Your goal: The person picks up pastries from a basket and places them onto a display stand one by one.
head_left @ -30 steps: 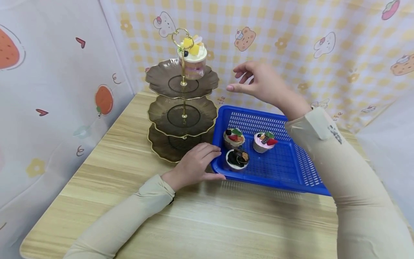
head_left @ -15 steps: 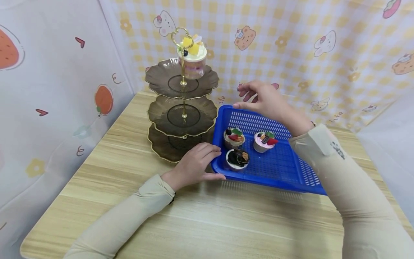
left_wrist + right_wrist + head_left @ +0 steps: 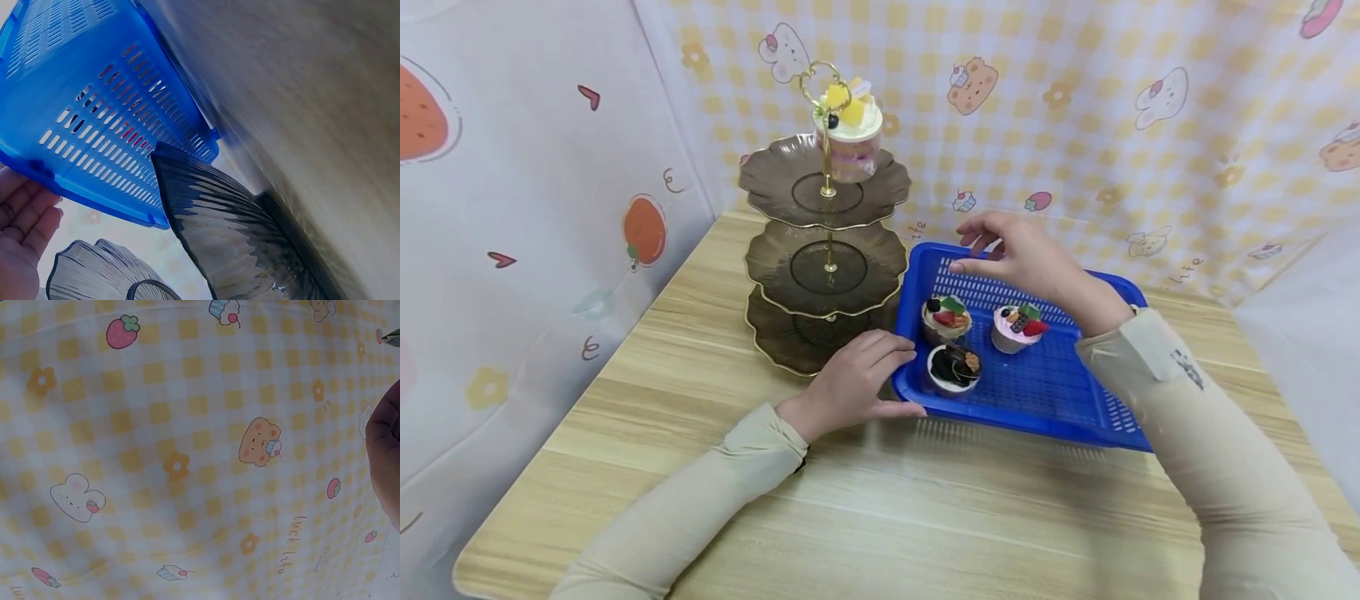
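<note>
Somewhat below right grip (image 3: pixel 1026 257), pink-creamed cupcake (image 3: pixel 1013 332), in blue basket (image 3: pixel 1045 390)

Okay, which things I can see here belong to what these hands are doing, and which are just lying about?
Likely in the work:
blue basket, left hand at its corner
back-left cup, pink cup, dark-topped cup in the basket
right hand, holding nothing
tiered stand
yellow-topped cup on its top tier

Just surroundings:
wooden table
checked cloth
white printed cloth
</note>
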Tool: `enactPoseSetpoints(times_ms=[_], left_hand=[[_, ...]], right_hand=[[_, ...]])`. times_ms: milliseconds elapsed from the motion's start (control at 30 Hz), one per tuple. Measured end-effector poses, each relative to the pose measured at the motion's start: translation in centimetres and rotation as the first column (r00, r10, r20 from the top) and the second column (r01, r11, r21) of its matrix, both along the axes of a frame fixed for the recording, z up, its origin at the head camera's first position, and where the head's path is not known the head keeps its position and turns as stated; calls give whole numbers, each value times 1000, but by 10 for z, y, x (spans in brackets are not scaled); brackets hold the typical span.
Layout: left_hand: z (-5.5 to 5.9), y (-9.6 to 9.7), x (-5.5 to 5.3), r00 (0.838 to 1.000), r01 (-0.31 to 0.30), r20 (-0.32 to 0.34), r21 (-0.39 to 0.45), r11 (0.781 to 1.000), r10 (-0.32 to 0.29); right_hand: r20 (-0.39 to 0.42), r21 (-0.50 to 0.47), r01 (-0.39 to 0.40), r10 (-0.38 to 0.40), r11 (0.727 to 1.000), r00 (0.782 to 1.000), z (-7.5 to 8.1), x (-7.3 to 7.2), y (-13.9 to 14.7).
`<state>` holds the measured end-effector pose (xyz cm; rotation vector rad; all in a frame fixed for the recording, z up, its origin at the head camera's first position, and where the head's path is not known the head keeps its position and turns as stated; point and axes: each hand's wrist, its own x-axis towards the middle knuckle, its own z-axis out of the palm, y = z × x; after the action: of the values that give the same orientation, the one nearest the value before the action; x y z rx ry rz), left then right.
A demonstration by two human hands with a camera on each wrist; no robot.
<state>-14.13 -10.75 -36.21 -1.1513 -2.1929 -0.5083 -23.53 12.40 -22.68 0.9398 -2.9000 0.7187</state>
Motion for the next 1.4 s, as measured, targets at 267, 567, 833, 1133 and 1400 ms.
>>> enactPoseSetpoints(times_ms=[267,567,833,1133,1400], left_hand=[[0,1,0,1000,0,-12,7,1000,0],[1,1,-1,1000,-9,-7,4,1000,9],[-1,1,-1,1000,-2,-4,12,1000,2],[-2,1,-1,1000,-6,0,-1,1000,6],[-1,0,-1,1000,-10,-1,-6,1000,10]], right_hand=[[30,29,-3,2,1000,1000,-11,8,5],[61,70,-11,6,998,998,-25,15,16],[92,134,-51,39,990,995,-36,19,26],[149,155,-114,91,981,985,-54,26,32],[190,148,-161,131,976,973,-72,29,32]])
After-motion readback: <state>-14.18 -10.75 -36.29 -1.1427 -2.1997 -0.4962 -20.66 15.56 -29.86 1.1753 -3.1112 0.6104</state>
